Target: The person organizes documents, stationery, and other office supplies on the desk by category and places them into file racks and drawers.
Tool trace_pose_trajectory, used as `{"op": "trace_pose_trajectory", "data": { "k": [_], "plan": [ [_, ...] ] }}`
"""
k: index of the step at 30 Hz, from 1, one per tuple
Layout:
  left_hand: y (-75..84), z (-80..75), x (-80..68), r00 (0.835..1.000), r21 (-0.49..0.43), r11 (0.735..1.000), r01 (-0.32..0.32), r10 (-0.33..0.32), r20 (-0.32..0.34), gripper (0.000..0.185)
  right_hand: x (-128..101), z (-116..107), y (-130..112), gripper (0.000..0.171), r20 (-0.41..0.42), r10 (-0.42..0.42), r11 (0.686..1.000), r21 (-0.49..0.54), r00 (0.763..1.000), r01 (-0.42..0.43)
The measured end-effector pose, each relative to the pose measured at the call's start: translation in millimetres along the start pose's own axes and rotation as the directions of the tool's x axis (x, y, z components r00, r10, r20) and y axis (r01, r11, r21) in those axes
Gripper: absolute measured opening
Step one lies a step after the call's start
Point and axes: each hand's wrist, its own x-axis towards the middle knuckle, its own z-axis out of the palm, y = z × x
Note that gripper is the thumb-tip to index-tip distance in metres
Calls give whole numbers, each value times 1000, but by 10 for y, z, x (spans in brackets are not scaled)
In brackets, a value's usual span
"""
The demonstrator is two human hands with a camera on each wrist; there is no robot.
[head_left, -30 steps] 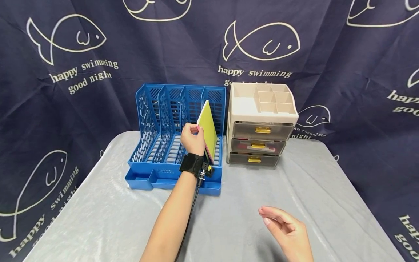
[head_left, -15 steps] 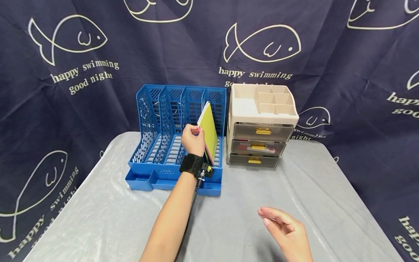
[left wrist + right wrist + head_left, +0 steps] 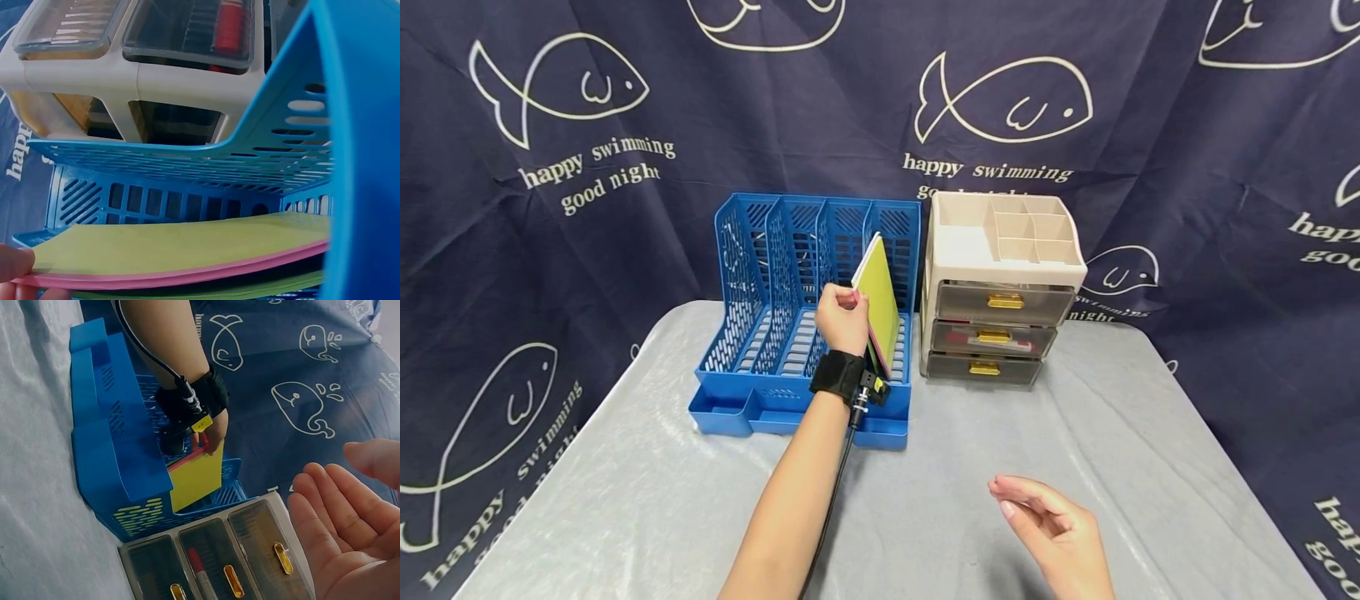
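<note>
My left hand (image 3: 842, 318) pinches the near upper edge of a thin yellow-green notebook (image 3: 880, 296) with a pink edge. The notebook stands tilted in the rightmost compartment of a blue file rack (image 3: 801, 385). In the left wrist view, fingertips (image 3: 15, 262) grip its corner, and a green booklet or sheet (image 3: 219, 289) lies close against its other side. My right hand (image 3: 1060, 533) hovers over the table front, holding nothing; its fingers are relaxed and slightly bent, as the right wrist view also shows.
A cream drawer organizer (image 3: 973, 271) stands just right of the rack, its top divided into small compartments. Behind its middle drawer front (image 3: 992, 336) shows something red. A dark blue curtain (image 3: 820, 108) with fish drawings hangs behind the grey-covered table (image 3: 955, 467).
Almost nothing differs: the left hand keeps its grip on the notebook in the same place, and the right hand has shifted very slightly left.
</note>
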Motion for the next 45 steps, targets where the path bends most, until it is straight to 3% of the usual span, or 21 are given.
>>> {"op": "trace_pose_trajectory", "data": {
  "k": [16,28,36,45],
  "plan": [
    [-19,-25,-3,995,-29,998,56,-53,81,19,18,-22,22,26,18,-26,999,28,999,26],
    [-16,-60,-27,994,-46,998,39,-34,105,22,27,-47,64,29,49,-100,994,50,994,98],
    [73,-215,-44,988,-44,999,27,-20,154,27,44,-67,70,30,57,-116,993,37,992,114],
    [174,-444,-26,978,-26,998,-53,57,201,28,49,-65,52,29,50,-72,997,26,996,71]
  ]
}}
